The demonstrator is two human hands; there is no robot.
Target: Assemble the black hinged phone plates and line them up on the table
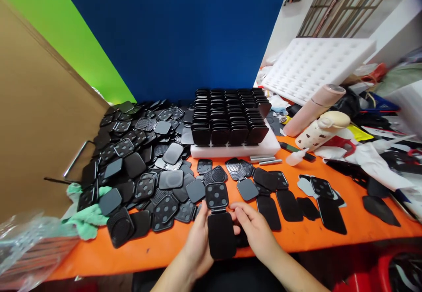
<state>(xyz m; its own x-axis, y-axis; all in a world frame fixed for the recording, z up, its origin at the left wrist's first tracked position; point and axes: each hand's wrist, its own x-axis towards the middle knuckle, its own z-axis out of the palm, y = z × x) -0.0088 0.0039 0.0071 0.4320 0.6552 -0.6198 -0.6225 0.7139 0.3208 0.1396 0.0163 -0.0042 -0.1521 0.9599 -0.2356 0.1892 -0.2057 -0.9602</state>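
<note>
My left hand (198, 243) is closed around an unfolded hinged black case (222, 235), low in the middle of the view. The lower panel is plain and smooth; the upper panel (216, 195) carries grey round spots. At the case's right edge, near the hinge, my right hand (255, 228) has thumb and fingers curled together. Whether they grip the edge or something small is hidden. A dark piece (242, 239) shows partly beneath the right hand. Similar open cases (268, 213) lie just to the right, and a heap of them (168, 180) spreads to the left.
Rows of black cases (229, 122) stand in a white foam tray (227, 151) on the orange table (165, 254). To the right are a small dropper bottle (296, 157), a pink tumbler (313, 109) and foam sheet (318, 67). Green cloth (87, 217) lies left; a blue panel (174, 32) rises behind.
</note>
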